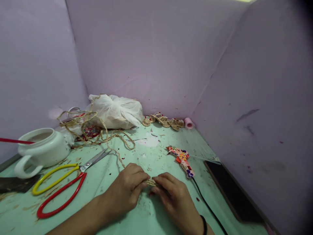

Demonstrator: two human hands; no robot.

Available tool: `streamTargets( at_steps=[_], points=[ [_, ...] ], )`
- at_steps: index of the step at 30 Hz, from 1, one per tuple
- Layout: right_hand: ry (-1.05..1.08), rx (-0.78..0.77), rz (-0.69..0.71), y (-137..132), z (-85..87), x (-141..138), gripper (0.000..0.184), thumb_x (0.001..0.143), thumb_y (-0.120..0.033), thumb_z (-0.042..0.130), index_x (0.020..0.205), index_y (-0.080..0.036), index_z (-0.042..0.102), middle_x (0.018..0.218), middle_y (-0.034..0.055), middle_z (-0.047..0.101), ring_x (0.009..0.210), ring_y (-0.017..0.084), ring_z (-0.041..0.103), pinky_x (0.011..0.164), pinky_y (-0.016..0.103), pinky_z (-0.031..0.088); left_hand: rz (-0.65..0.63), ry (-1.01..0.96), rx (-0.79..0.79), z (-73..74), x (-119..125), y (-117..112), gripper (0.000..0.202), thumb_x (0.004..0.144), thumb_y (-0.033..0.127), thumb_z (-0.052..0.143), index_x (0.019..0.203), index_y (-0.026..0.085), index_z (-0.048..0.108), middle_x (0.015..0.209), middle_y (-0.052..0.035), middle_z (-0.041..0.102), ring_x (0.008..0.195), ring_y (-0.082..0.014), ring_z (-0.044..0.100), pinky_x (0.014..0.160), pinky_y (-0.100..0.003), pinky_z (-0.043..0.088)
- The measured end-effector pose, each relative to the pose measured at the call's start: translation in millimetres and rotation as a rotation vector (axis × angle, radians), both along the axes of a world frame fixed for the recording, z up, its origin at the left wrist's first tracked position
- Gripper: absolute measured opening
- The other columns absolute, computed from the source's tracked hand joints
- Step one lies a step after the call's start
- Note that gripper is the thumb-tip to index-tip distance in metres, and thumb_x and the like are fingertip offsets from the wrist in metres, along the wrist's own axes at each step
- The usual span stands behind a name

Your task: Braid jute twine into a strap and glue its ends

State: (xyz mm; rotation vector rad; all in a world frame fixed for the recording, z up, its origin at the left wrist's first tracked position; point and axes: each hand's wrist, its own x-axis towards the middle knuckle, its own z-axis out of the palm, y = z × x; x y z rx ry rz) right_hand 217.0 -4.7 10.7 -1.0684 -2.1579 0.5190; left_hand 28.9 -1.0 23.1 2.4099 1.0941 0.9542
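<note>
My left hand (127, 189) and my right hand (173, 195) meet low in the middle of the green table (151, 153). Both have their fingers closed, pinching a small piece of braided jute cord (151, 182) pressed against the tabletop. The cord runs back from my left hand to a loose tangle of jute rope (90, 127) further away. A black band sits on my right wrist.
Scissors (61, 182) with yellow and red handles lie to the left. A white cup (42, 151) stands at far left, a white plastic bag (117, 111) at the back. A patterned glue gun (182, 158) with a black cable and a dark phone (230, 189) lie right. Purple walls enclose the table.
</note>
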Motion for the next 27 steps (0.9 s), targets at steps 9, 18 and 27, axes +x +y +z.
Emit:
streamTargets(
  at_steps=[9,18,27],
  points=[
    [0.093,-0.088,0.042,-1,3.6,1,0.018,0.087,-0.014,0.046,0.091,-0.018,0.064,0.079,0.0059,0.063,0.071,0.016,0.059,0.065,0.026,0.047,-0.067,0.037,-0.191,6.5,-8,2,0.023,0.087,0.016,0.040,0.086,0.016,0.063,0.077,-0.0044,0.061,0.074,-0.0145,0.057,0.069,-0.025,0.044],
    [0.196,0.017,0.089,-4,2.2,1,0.015,0.085,-0.013,0.050,0.085,-0.012,0.065,0.074,0.0087,0.062,0.066,0.015,0.059,0.059,0.023,0.045,-0.124,0.027,0.021,1.8,-10,5,0.023,0.087,0.013,0.037,0.080,0.012,0.060,0.070,-0.0057,0.059,0.066,-0.0138,0.054,0.061,-0.023,0.041],
    [0.205,-0.086,0.040,-2,7.2,4,0.017,0.086,-0.017,0.052,0.093,-0.015,0.067,0.072,0.0042,0.065,0.064,0.013,0.059,0.059,0.022,0.044,-0.158,-0.061,-0.109,5.1,-16,10,0.027,0.082,0.017,0.047,0.106,0.011,0.057,0.082,-0.0067,0.061,0.073,-0.0148,0.056,0.066,-0.025,0.044]
  ],
)
